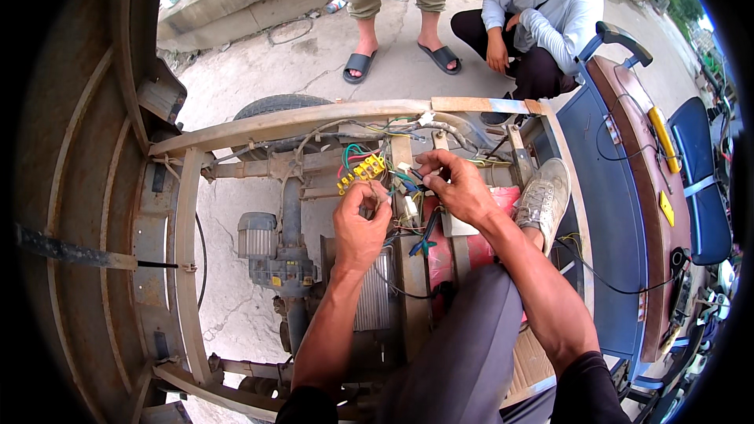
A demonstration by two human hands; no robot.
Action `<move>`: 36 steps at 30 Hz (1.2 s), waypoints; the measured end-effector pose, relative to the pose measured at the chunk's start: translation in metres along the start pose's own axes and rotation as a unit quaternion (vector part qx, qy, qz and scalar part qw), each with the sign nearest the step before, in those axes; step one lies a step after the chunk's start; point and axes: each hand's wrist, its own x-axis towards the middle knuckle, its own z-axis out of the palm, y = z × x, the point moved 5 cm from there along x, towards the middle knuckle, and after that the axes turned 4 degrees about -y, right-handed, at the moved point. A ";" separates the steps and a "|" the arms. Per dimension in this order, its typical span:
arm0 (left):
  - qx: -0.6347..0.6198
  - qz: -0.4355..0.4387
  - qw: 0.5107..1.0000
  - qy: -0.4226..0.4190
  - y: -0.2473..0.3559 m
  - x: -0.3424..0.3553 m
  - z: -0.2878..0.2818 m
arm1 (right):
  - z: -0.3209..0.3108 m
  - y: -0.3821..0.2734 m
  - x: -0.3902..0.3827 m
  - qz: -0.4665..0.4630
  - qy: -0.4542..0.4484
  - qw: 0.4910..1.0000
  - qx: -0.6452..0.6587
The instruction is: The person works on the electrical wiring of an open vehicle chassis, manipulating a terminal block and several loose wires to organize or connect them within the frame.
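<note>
Over the open vehicle frame, my left hand [363, 224] is closed in a pinch, with a thin wire [382, 195] between thumb and forefinger. My right hand [465, 188] is closed too, its thumb and forefinger on a dark wire [418, 175]. Just beyond my left fingers sits a row of yellow terminal connectors [363, 170] with green and red wires. A white plug connector [410, 209] hangs between the hands among tangled wires. Below it, green-tipped leads [424, 246] lie near a red surface [441, 263]. The fingers hide the wire ends.
A grey motor [259, 235] and axle stand left inside the metal frame [290, 123]. My shoe [543, 200] rests at the frame's right. Further right is a brown seat [628, 110] with a yellow tool [664, 139]. One person [542, 23] squats beyond; another stands in sandals [360, 66].
</note>
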 end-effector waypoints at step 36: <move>0.020 -0.006 1.000 0.001 -0.001 -0.001 0.000 | -0.006 -0.007 -0.008 -0.060 -0.041 0.995 -0.065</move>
